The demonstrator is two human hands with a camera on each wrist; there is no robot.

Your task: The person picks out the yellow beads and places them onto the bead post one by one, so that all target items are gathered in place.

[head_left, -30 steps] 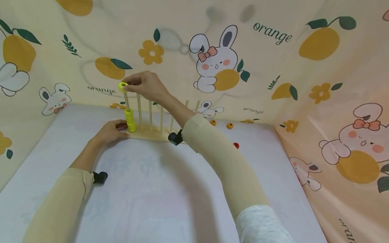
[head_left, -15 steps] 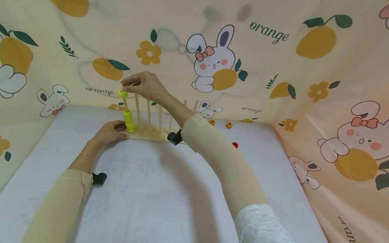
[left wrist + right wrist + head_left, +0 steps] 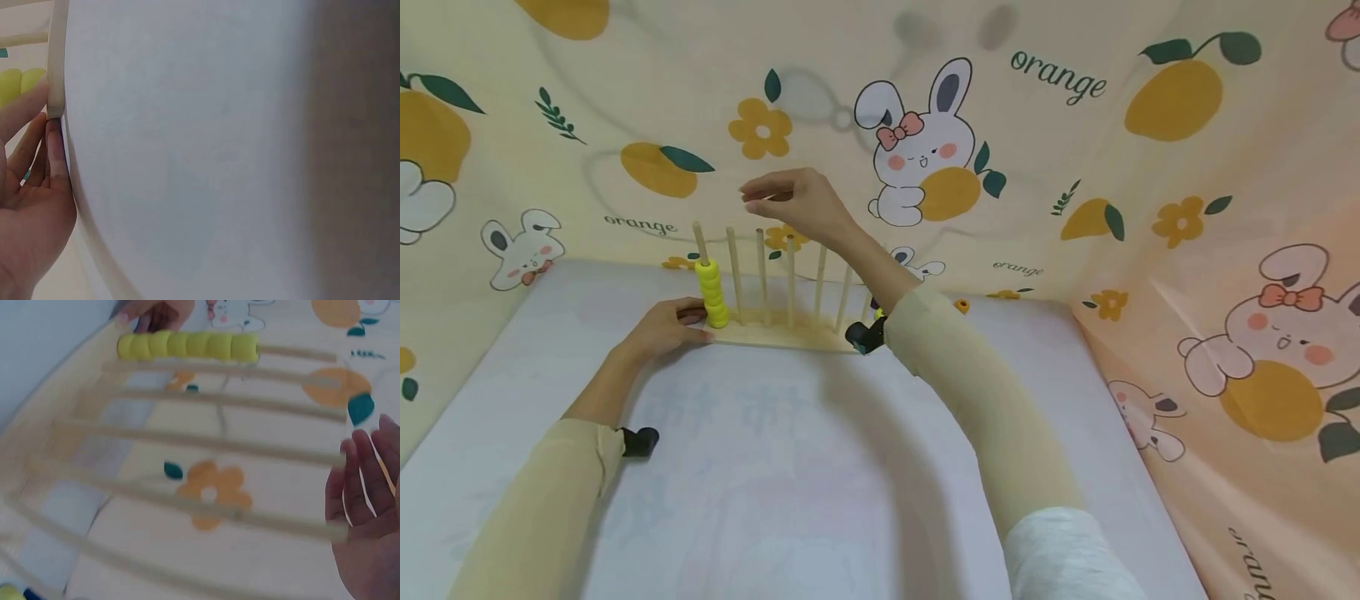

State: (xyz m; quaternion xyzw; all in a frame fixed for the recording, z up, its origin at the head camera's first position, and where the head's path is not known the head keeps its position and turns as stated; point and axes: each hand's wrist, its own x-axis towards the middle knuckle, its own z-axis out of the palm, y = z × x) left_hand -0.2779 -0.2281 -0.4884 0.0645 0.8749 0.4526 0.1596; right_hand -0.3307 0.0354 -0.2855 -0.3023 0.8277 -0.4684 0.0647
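A wooden peg rack [image 3: 778, 337] stands toward the back of the white table, with a row of upright pegs. Several yellow beads [image 3: 712, 293] are stacked on its leftmost peg, whose upper end is bare. My left hand [image 3: 658, 325] holds the left end of the base, its thumb over the board in the left wrist view and other fingers at the board's end. Above the pegs hovers my right hand [image 3: 801, 202], fingers loosely extended and nothing between them. In the right wrist view the stacked beads [image 3: 187, 347] form a close row on their peg.
Behind the right forearm an orange bead [image 3: 962, 306] lies on the table, and a bit of yellow [image 3: 880, 314] shows by the rack's right end. A printed cloth wall [image 3: 1037, 167] closes off the back and sides. The white tabletop [image 3: 760, 483] stretches in front of the rack.
The right hand has let go of a yellow bead, which slid down the leftmost peg onto the stack. That hand has then moved right, away from the peg. The left hand stays put.
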